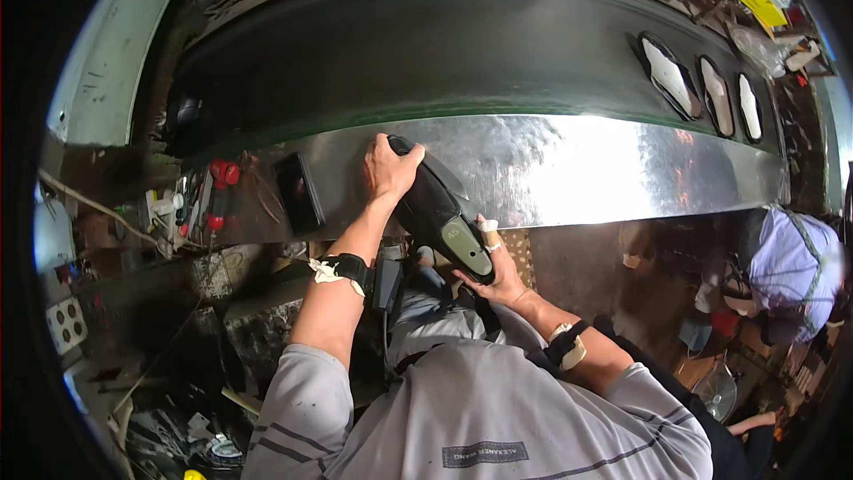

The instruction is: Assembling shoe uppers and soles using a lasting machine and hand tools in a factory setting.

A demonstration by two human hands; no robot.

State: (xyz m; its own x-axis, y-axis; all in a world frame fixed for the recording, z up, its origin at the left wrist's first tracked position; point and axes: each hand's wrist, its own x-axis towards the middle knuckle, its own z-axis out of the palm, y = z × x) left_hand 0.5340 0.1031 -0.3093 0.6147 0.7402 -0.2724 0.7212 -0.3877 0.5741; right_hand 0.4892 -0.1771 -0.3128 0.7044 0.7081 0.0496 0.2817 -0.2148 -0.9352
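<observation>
A black shoe upper (430,200) is stretched over a shoe last (465,247), whose pale green top shows at the heel end. It lies slantwise in front of me, toe away, partly over the edge of the shiny metal ledge (346,156). My left hand (391,167) is closed round the toe end, thumb across the top. At the heel, my right hand (501,268) grips the lasted shoe, with white tape wrapped on one finger. The underside of the shoe is hidden from view.
Beyond the ledge runs a wide dark conveyor belt (400,44). Several black shoe pieces with white insides, one a shoe upper (668,76), lie at its right. A phone (299,193) and a red-handled tool (222,182) are at left. Another person (791,262) sits at right.
</observation>
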